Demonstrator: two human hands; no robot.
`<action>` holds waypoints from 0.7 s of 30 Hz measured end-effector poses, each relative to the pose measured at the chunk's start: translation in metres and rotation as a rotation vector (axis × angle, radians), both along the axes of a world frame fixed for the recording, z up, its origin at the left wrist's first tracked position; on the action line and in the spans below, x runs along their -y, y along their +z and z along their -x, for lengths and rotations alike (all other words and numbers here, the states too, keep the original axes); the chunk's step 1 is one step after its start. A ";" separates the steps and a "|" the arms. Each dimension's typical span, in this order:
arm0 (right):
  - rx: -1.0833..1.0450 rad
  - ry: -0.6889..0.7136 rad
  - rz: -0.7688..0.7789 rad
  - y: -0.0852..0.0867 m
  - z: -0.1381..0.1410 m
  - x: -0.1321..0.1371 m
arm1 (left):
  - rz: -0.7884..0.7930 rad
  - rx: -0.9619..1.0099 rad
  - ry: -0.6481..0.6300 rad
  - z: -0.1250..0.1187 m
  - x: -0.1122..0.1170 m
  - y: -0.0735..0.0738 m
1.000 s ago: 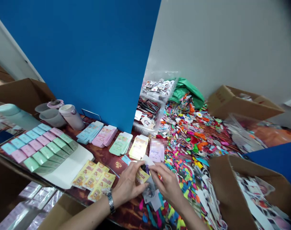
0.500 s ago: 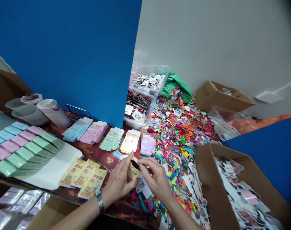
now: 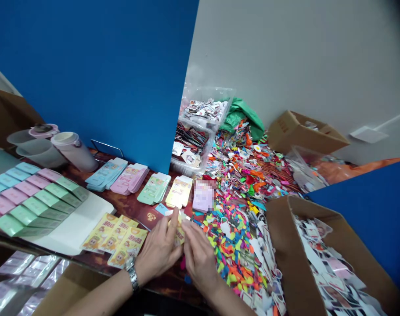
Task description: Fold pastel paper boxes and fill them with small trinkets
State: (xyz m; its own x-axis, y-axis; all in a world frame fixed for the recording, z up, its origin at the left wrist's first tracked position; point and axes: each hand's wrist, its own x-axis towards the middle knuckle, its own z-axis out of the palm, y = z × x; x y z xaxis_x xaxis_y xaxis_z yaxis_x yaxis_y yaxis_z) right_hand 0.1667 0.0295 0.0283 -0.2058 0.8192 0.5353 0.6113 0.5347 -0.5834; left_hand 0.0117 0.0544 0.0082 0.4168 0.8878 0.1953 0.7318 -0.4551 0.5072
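Taking the small yellow carton (image 3: 179,236) as the dial's centre, two clear plastic bins stand just past twelve o'clock: the upper bin (image 3: 225,115) holds a pile of white printed cutouts (image 3: 204,109), the lower bin (image 3: 205,152) dark-edged cards (image 3: 189,139). At three, a large cardboard box (image 3: 279,254) gapes open on loose printed pieces (image 3: 338,272); a smaller cardboard box (image 3: 282,131) sits at two. At nine, a white tray (image 3: 88,226) carries rows of little blue, pink and green boxes (image 3: 45,208), and a lidless pale jar (image 3: 76,153) leans at ten. The reddish-brown tabletop (image 3: 167,285) bears five stacks of flat cartons in an arc from ten to one: blue (image 3: 107,174), pink (image 3: 130,179), green (image 3: 153,188), yellow (image 3: 179,192) and lilac (image 3: 203,197). Three yellow cartons (image 3: 127,245) overlap at nine; a heap of bright small pieces (image 3: 232,241) spreads from one to four. A blue panel (image 3: 88,66) rises at eleven, a grey wall (image 3: 285,52) at one. The left hand (image 3: 160,245), its forearm coming in from eight with a metal watch (image 3: 131,272), grasps the small yellow carton between thumb and outstretched index finger. The right hand (image 3: 200,256) reaches in from between four and five, fingers drawn together against the carton's right edge; they cover that spot, so I cannot tell whether they pinch anything.
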 end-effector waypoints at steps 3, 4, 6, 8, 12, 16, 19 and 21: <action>-0.048 0.080 0.123 -0.003 0.004 0.000 | 0.069 -0.012 -0.009 0.010 0.009 0.000; -0.073 0.108 0.189 -0.004 0.003 -0.003 | 0.089 -0.022 -0.012 0.015 0.013 0.001; -0.118 0.131 0.306 -0.008 0.000 -0.018 | 0.102 -0.064 0.002 0.026 0.021 0.002; -0.102 0.095 0.357 -0.016 -0.006 -0.043 | 0.067 -0.139 0.033 0.039 0.029 0.003; 0.276 -0.010 0.368 -0.033 -0.016 -0.113 | -0.066 -0.378 0.093 0.061 0.038 0.002; 0.644 -0.010 0.441 -0.044 -0.016 -0.167 | -0.167 -0.568 0.161 0.075 0.037 -0.012; 0.680 -0.015 0.447 -0.048 -0.011 -0.180 | -0.232 -0.590 0.219 0.083 0.034 -0.023; 0.692 -0.035 0.427 -0.049 -0.007 -0.180 | -0.265 -0.565 0.232 0.085 0.030 -0.026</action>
